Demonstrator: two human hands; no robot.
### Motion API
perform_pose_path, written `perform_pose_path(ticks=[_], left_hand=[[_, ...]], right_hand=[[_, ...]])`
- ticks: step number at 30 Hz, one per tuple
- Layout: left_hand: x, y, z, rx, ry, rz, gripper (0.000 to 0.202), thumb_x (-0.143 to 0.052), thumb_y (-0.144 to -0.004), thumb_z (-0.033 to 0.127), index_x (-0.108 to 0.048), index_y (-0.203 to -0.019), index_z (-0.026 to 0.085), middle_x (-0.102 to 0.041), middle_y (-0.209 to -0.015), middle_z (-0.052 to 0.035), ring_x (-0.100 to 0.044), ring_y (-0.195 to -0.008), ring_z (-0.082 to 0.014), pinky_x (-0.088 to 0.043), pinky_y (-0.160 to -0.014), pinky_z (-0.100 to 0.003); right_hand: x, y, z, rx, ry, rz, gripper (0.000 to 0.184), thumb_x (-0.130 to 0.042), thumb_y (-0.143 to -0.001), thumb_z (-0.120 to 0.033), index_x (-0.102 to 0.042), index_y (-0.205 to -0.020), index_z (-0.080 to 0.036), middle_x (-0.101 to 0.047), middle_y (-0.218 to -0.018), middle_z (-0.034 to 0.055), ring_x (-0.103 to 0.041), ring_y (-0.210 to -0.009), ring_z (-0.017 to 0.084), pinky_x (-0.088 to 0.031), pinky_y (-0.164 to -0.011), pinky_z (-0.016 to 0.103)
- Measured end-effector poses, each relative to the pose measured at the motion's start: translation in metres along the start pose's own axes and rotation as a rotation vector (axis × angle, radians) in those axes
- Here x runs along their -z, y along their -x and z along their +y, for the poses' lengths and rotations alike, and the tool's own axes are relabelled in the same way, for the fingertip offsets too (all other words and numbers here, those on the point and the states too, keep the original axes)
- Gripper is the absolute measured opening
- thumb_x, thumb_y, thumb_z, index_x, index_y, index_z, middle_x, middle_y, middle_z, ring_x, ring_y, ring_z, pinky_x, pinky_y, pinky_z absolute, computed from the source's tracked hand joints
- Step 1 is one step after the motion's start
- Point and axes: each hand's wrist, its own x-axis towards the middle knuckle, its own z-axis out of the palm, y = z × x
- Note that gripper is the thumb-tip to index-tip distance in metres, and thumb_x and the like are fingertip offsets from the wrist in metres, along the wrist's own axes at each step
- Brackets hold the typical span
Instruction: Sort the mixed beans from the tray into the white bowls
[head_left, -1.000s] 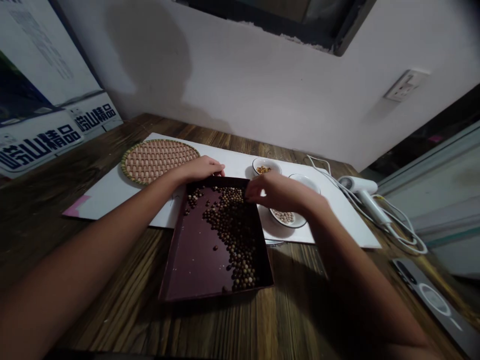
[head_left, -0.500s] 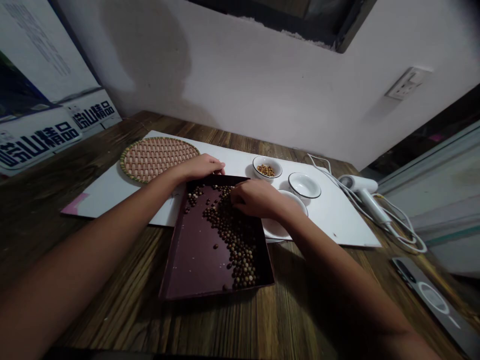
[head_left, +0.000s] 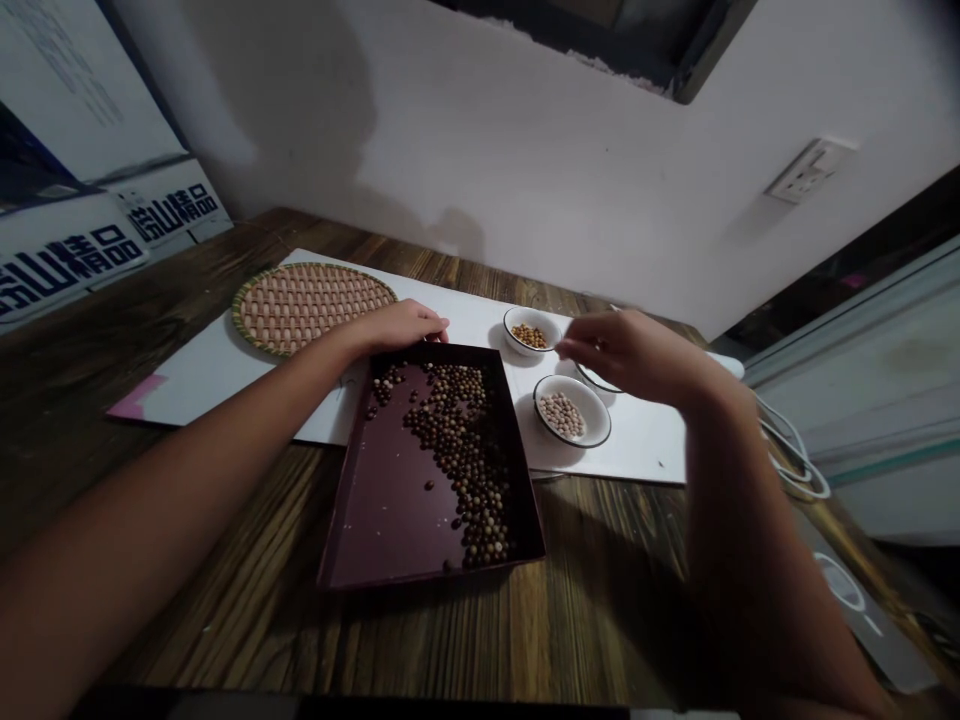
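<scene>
A dark maroon box [head_left: 382, 510] stands tilted at the white board's front edge, with many small round brown and tan beads [head_left: 457, 430] massed along its right side. My left hand [head_left: 405, 325] is closed at the box's far edge, fingertips curled over it. Above the board, my right hand [head_left: 626, 350] has its fingers pinched together; anything between them is too small to make out. Just left of its fingertips sits a white bowl [head_left: 512, 338] of yellow-brown beads. Nearer is a second bowl [head_left: 596, 420] with pale pinkish beads. A third bowl [head_left: 592, 380] is mostly hidden under my right hand.
A round woven tray [head_left: 307, 305] lies on the left of the white board [head_left: 472, 315]. Printed cartons [head_left: 82, 260] stand at far left. At right are a white cable [head_left: 802, 465] and a grey phone [head_left: 862, 600]. Behind the wooden table rises a wall with a socket [head_left: 810, 170].
My right hand has lifted out of the box and moved right, over the bowls. The bowl of pale beads is now uncovered. My left hand stays at the box edge.
</scene>
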Motion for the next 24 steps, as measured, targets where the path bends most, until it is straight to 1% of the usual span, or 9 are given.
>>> perform_pose_path(ticks=[3, 5, 7, 9, 10, 13, 16, 19, 24], left_hand=[[0.0, -0.001, -0.001, -0.001, 0.008, -0.009, 0.042, -0.062, -0.085, 0.054, -0.079, -0.084, 0.016, -0.075, -0.086, -0.0116, -0.06, -0.077, -0.0228, -0.041, -0.072, -0.034], [0.0, -0.002, -0.002, -0.01, -0.005, -0.007, 0.042, -0.063, -0.084, 0.055, -0.079, -0.083, 0.016, -0.075, -0.085, -0.0115, -0.06, -0.077, -0.0228, -0.04, -0.071, -0.034], [0.0, -0.003, -0.003, -0.012, -0.018, -0.001, 0.041, -0.063, -0.084, 0.054, -0.079, -0.083, 0.016, -0.075, -0.084, -0.0111, -0.059, -0.075, -0.0223, -0.04, -0.07, -0.034], [0.0, -0.003, -0.003, -0.007, -0.014, 0.001, 0.04, -0.063, -0.083, 0.053, -0.08, -0.083, 0.017, -0.074, -0.083, -0.0107, -0.058, -0.073, -0.0218, -0.04, -0.069, -0.035], [0.0, -0.003, -0.003, -0.002, -0.006, 0.0, 0.04, -0.063, -0.083, 0.053, -0.08, -0.083, 0.017, -0.073, -0.082, -0.0105, -0.058, -0.072, -0.0216, -0.04, -0.069, -0.035], [0.0, -0.003, -0.002, 0.001, 0.011, -0.007, 0.038, -0.064, -0.082, 0.051, -0.079, -0.083, 0.017, -0.073, -0.081, -0.0104, -0.057, -0.072, -0.0215, -0.04, -0.07, -0.035], [0.0, -0.003, -0.001, -0.007, 0.016, -0.007, 0.037, -0.065, -0.081, 0.051, -0.079, -0.081, 0.017, -0.073, -0.082, -0.0104, -0.058, -0.073, -0.0217, -0.041, -0.071, -0.036], [0.0, -0.003, -0.002, -0.005, 0.021, -0.007, 0.037, -0.064, -0.081, 0.052, -0.078, -0.081, 0.017, -0.073, -0.082, -0.0106, -0.058, -0.072, -0.0218, -0.041, -0.07, -0.036], [0.0, -0.003, -0.002, -0.003, 0.002, -0.011, 0.039, -0.062, -0.084, 0.052, -0.078, -0.084, 0.016, -0.074, -0.084, -0.0117, -0.059, -0.073, -0.022, -0.041, -0.071, -0.036]], right_hand=[[-0.008, 0.026, 0.024, -0.12, -0.038, -0.211, 0.038, -0.054, -0.098, -0.052, -0.073, -0.091, -0.021, -0.07, -0.078, 0.0033, -0.056, -0.066, 0.016, -0.042, -0.063, 0.031], [-0.018, 0.036, 0.026, -0.153, -0.085, -0.24, 0.033, -0.057, -0.096, -0.049, -0.077, -0.101, -0.022, -0.076, -0.09, 0.0052, -0.064, -0.073, 0.018, -0.048, -0.069, 0.032], [-0.024, 0.04, 0.015, -0.095, -0.107, -0.138, 0.031, -0.059, -0.097, -0.044, -0.077, -0.107, -0.022, -0.078, -0.1, 0.0076, -0.069, -0.083, 0.02, -0.052, -0.076, 0.035], [-0.025, 0.039, -0.006, 0.016, -0.102, -0.016, 0.026, -0.06, -0.097, -0.037, -0.078, -0.106, -0.022, -0.078, -0.104, 0.0086, -0.07, -0.09, 0.021, -0.052, -0.082, 0.036], [-0.025, 0.037, -0.018, 0.072, -0.1, 0.01, 0.023, -0.06, -0.097, -0.033, -0.079, -0.106, -0.022, -0.078, -0.106, 0.008, -0.069, -0.092, 0.021, -0.051, -0.084, 0.035], [-0.031, 0.026, -0.053, 0.225, -0.086, -0.055, 0.02, -0.061, -0.094, -0.02, -0.08, -0.102, -0.024, -0.078, -0.105, 0.005, -0.068, -0.091, 0.018, -0.049, -0.086, 0.033], [-0.047, 0.011, -0.076, 0.267, 0.055, -0.141, 0.02, -0.059, -0.09, -0.012, -0.077, -0.086, -0.02, -0.076, -0.096, 0.006, -0.066, -0.087, 0.018, -0.044, -0.082, 0.034], [-0.062, -0.002, -0.083, 0.253, 0.187, -0.185, 0.022, -0.055, -0.09, -0.012, -0.073, -0.078, -0.018, -0.076, -0.091, 0.0085, -0.065, -0.084, 0.019, -0.042, -0.081, 0.036], [-0.075, -0.012, -0.081, 0.266, 0.233, -0.202, 0.02, -0.056, -0.09, -0.016, -0.073, -0.08, -0.017, -0.076, -0.091, 0.0102, -0.063, -0.079, 0.019, -0.039, -0.077, 0.037]])
